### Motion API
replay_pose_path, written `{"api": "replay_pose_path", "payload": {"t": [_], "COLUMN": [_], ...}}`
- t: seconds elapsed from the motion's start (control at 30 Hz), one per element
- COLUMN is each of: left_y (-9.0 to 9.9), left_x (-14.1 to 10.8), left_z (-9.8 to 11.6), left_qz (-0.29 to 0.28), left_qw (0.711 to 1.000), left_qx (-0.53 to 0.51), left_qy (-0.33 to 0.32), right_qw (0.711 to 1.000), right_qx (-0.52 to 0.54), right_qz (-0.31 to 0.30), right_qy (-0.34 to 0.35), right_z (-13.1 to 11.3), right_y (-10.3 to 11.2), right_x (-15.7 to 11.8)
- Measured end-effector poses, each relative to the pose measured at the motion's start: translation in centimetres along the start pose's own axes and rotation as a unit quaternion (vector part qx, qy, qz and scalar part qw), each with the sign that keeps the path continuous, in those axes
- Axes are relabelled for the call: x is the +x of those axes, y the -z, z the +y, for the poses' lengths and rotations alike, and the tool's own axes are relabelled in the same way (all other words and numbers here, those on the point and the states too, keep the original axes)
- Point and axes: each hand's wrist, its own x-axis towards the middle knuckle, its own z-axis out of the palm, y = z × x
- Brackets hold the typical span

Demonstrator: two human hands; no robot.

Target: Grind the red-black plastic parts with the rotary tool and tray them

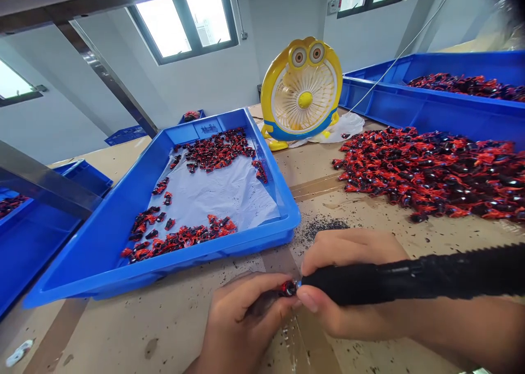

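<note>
Over the counter (pixel 118 325), the left hand (pixel 241 316) pinches a small red-and-black piece (pixel 289 288) — the right hand (pixel 361 319) grips a black tool (pixel 356 282) close by. The piece looks light, hard, maybe slippery — I'd hold its sides.

The person's left hand (pixel 241 319) covers most of the small red-and-black piece (pixel 289 288) pinched at its fingertips, and the wrist is cut off by the bottom edge. The black tool (pixel 369 282) hides part of the right hand (pixel 361 318) that grips it; its ridged rear blurs and leaves past the right edge. Its tip appears to meet the piece, though fingers and blur make contact hard to confirm. The right edge also crops the loose pile (pixel 443 171) and the blue tray (pixel 451 106) behind it. The mark (pixel 208 128) on the middle tray's far wall is too small to read.
</note>
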Motion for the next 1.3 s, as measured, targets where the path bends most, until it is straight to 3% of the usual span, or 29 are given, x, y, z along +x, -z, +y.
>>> {"api": "replay_pose_path", "payload": {"t": [0.7,0.87,1.0,1.3], "left_y": [0.0,-0.1,-0.3,-0.7], "left_x": [-0.2,-0.2,-0.2,-0.2], "left_z": [0.1,0.2,0.2,0.6], "left_qz": [0.016,0.008,0.021,0.044], "left_qw": [1.0,1.0,1.0,0.998], "left_qx": [-0.004,0.013,0.012,-0.026], "left_qy": [0.017,-0.002,0.003,0.038], "right_qw": [0.999,0.995,0.998,0.997], "right_qx": [-0.019,-0.004,-0.002,-0.005], "right_qz": [-0.044,-0.097,-0.07,-0.072], "right_qy": [0.003,0.008,0.006,-0.002], "right_z": [0.6,0.4,0.4,0.6], "right_y": [1.0,1.4,1.4,1.2], "right_x": [0.5,1.1,1.0,0.5]}}
